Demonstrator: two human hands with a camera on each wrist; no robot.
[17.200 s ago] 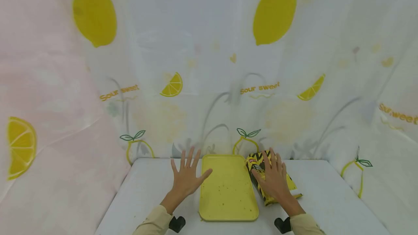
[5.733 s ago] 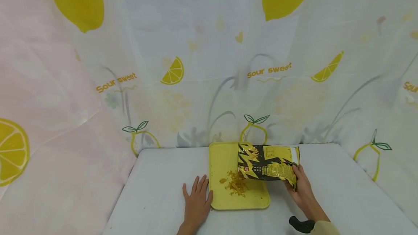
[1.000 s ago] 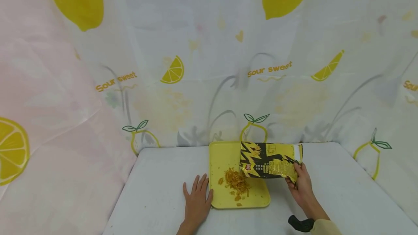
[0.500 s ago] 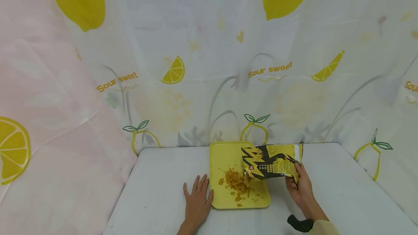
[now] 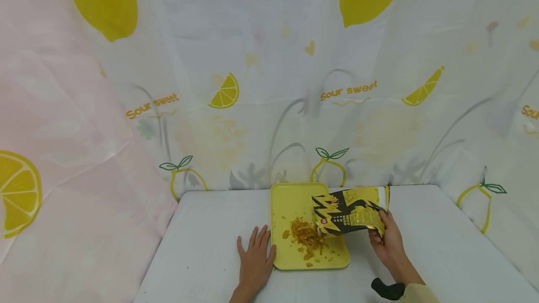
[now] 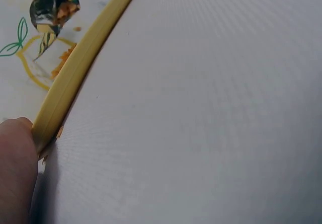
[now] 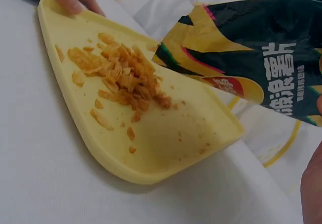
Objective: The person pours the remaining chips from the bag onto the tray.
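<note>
Chip bag [image 5: 353, 212], on its side: its mouth end lies above the right half of the yellow tray [image 5: 290, 200], and its other end reaches past the tray's right rim, over the white table [image 5: 202, 237]. My right hand [image 5: 389, 242] grips the bag by the lower corner of that far end, the thumb and fingers pinching the foil between them. My left hand [image 5: 254, 262] rests beside the tray's left edge with its fingers spread, the thumb and a fingertip touching the rim.

Progress: I judge the emptying to be well advanced but not complete. Done: the bag is unsealed, and a heap of orange chips [image 5: 305, 234] lies near the tray's middle, with loose flakes scattered about it, mostly toward the near rim. Remaining: in the left wrist view, orange pieces show at the bag's mouth, so part of the contents has probably not come out; how much lies deeper in the foil I cannot tell. The bag has not been set down. Whether its lower mouth corner touches the heap or hangs just above it is also unclear from these views.
</note>
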